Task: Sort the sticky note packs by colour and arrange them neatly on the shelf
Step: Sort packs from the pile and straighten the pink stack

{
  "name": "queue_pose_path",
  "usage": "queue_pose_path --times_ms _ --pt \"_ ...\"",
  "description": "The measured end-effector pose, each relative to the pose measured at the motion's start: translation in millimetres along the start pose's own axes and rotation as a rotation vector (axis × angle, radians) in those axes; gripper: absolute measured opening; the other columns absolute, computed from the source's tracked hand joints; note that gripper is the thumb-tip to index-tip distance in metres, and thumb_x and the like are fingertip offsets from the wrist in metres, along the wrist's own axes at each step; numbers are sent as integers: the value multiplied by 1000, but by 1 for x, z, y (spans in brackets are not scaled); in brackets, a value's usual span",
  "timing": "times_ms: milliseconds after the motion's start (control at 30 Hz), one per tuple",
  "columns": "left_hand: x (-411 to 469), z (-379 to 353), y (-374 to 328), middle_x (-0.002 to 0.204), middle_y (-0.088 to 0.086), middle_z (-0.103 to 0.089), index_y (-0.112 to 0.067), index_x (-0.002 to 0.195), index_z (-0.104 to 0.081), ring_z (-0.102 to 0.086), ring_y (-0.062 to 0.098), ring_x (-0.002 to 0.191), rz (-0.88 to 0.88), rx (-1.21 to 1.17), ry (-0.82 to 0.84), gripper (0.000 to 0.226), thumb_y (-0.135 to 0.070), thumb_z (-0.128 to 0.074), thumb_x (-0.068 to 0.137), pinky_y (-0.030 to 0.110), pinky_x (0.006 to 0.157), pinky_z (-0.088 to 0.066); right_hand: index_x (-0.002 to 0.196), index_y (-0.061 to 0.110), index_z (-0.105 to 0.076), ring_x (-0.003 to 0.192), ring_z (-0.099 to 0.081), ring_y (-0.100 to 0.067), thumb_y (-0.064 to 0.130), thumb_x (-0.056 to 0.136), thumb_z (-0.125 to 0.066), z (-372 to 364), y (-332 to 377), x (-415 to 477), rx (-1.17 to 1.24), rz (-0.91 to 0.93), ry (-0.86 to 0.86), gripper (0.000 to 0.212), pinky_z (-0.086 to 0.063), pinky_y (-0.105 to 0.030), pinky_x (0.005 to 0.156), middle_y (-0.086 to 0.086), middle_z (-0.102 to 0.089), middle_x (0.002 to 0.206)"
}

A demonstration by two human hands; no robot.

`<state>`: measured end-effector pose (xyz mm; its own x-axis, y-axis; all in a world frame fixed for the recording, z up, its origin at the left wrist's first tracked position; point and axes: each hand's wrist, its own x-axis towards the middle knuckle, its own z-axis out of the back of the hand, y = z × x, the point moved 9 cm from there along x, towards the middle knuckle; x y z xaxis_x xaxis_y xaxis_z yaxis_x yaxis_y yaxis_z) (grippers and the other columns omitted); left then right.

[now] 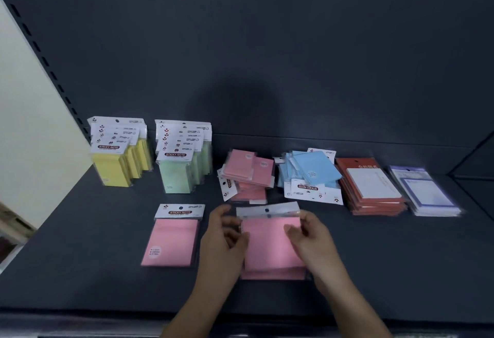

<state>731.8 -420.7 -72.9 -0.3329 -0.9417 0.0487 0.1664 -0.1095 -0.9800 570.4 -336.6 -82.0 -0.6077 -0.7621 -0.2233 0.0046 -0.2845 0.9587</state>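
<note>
Pink pack (270, 247) between left hand (224, 239), right hand (312, 241); fingers (290, 230) grip side edges.

Two bare hands are in view, the left hand (223, 236) and the right hand (312, 241). Back from the grip both wrists are bare, and the left forearm (192, 308) and the right forearm (350, 308) are bare right to the lower edge of view, growing broader the farther they lie from the grip. At the grip itself the fingers (230, 239) are blurred, so nails and fine marks cannot be told.
</note>
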Motion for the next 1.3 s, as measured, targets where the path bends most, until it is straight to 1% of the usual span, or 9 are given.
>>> queue_pose_path --times_ms 133,267,467,667,800,867,1033,1133,1300 --pt "-6 -6 15 93 -4 -55 -25 116 -41 -52 2 78 27 121 21 51 4 -63 81 8 69 -42 134 13 -44 104 -41 -17 26 91 -53 0 9 -3 -738 199 -166 46 -37 -25 92 -3 -50 115" --pt "-8 -12 5 107 -11 -52 -22 132 -38 -43 6 92 -95 330 15 52 -6 -58 87 8 77 -33 142 13 -29 121 -38 -21 33 94 -47 -5 8 -10 -809 153 -122 56 -33 -28 99 -5 -36 129" --pt "-2 -7 11 133 -1 -46 -13 138 -36 -38 19 121 -69 476 24 55 -14 -59 88 25 102 -30 127 12 -50 124 -34 -24 29 90 -53 -8 12 -12 -959 266 -136 41 -32 -34 102 -7 -39 133" --pt "45 6 -6 115 -3 -58 -17 121 -51 -53 16 107 -98 287 -34 42 -14 -60 81 35 96 -43 122 14 -56 114 -41 -7 4 86 -54 -31 50 -1 -619 492 -31 37 -35 -16 96 5 -51 121" --pt "71 8 -25 121 -1 -47 -6 132 -42 -41 14 114 -131 342 -85 50 -7 -60 86 18 94 -27 122 12 -55 98 -55 -10 -1 87 -52 -41 52 21 -257 283 47 38 -44 -20 89 7 -58 105" --pt "85 4 -25 118 -1 -52 -6 124 -51 -47 16 113 -114 324 -42 38 -6 -57 87 17 91 -32 122 14 -54 94 -55 -10 -1 87 -50 -47 51 29 -148 196 72 39 -44 -19 86 7 -58 105" --pt "111 -4 -14 103 11 -60 -6 106 -62 -57 29 98 -86 412 4 28 -24 -54 86 41 88 -47 126 16 -50 92 -58 -2 -3 87 -49 -56 59 42 -14 153 58 43 -46 -13 85 6 -58 117" --pt "114 -6 -7 105 10 -60 -10 108 -63 -58 30 97 -49 367 -16 30 -26 -58 83 45 87 -48 113 20 -51 82 -62 1 -4 89 -49 -70 61 46 248 11 170 34 -51 -12 69 12 -60 98" --pt "110 0 -6 116 13 -56 -5 115 -61 -55 26 106 23 251 -101 36 -23 -65 84 42 96 -45 101 15 -61 83 -64 -16 -4 87 -54 -73 56 51 461 -48 127 25 -51 -29 80 -4 -67 101"
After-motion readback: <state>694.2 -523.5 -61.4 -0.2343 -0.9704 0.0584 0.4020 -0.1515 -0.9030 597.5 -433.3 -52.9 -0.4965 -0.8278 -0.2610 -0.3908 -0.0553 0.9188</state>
